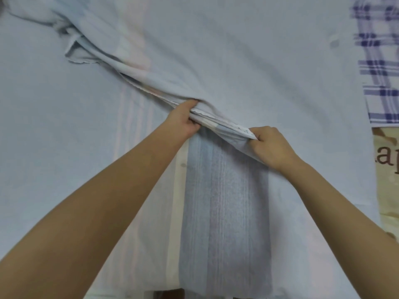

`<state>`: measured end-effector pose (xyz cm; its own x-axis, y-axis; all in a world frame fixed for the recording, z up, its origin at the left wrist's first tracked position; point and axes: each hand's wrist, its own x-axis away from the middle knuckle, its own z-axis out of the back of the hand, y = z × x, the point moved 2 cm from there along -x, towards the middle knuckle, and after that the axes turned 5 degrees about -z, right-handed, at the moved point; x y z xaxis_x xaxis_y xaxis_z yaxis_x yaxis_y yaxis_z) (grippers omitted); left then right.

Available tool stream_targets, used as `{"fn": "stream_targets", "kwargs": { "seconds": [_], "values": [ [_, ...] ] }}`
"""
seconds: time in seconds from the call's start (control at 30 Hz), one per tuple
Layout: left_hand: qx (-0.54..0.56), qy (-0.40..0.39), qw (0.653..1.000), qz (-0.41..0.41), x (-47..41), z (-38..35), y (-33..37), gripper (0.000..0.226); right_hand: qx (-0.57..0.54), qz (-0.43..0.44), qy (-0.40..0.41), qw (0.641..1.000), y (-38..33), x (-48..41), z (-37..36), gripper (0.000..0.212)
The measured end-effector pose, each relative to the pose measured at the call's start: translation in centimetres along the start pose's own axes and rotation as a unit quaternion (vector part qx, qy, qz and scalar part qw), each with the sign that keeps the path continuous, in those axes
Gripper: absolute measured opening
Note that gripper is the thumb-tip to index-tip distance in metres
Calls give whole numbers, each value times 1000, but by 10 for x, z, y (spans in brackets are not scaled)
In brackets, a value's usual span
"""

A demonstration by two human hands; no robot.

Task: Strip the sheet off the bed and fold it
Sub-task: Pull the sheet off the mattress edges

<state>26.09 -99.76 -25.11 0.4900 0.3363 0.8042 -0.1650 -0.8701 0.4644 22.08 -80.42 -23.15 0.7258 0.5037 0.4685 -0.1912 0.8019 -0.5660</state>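
Where the pale blue sheet (237, 50) spreads flat across nearly the whole view, it looks thin, soft and matte, a woven cloth with faint pink and white stripes running away from the person. Down the middle, near the bottom edge, lies a darker blue striped band (224, 201), long and rectangular, its length pointing straight away from the body. Several layers of the sheet's edge are gathered into a narrow, stacked ridge (224, 125) whose long axis runs on a slant, from the upper left, where it loosens into rumpled folds, down to the lower right. The left hand (185, 119) grips this ridge about midway, thumb on top and fingers (194, 126) curled beneath, so the cloth passes through the closed fist. The right hand (274, 145) pinches the ridge's lower right end, where the pale, slightly ragged corner pokes out just past its curled fingers (262, 135), and the back of the hand faces up. Both hands sit near each other, with a short taut stretch of folded edge between them. At the right border a blue-and-white checked cloth (380, 65) lies beside the sheet, and below it shows a beige printed cloth (386, 180) with dark letters, only partly in view.
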Motion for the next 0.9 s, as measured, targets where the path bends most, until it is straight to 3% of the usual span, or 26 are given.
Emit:
{"fn": "stream_targets", "kwargs": {
  "seconds": [0.2, 0.27, 0.33, 0.4, 0.57, 0.73, 0.9],
  "values": [
    [-104, 193, 968, -119, 3, 25, -1, 35, 106, 17, 1, 994, -9, -2, -2, 15],
    [-105, 205, 964, -132, 4, 32, -2, 37, 130, 24, -9, 991, -12, -2, -3, 18],
    [-103, 211, 961, -146, 2, 40, -1, 40, 149, 30, -20, 988, -15, -3, -4, 33],
    [-112, 215, 955, -173, 0, 49, -1, 39, 174, 43, -13, 984, -15, -4, -4, 37],
    [-182, 200, 933, -238, -1, 62, 2, 24, 217, 75, 6, 973, -12, -3, -9, 15],
    [-176, 173, 923, -295, -5, 61, 17, 12, 219, 75, 4, 973, -8, -2, -10, 15],
    [-144, 78, 961, -223, -9, 57, 25, 31, 190, 66, 7, 980, -2, 1, -9, 22]
  ]
}}
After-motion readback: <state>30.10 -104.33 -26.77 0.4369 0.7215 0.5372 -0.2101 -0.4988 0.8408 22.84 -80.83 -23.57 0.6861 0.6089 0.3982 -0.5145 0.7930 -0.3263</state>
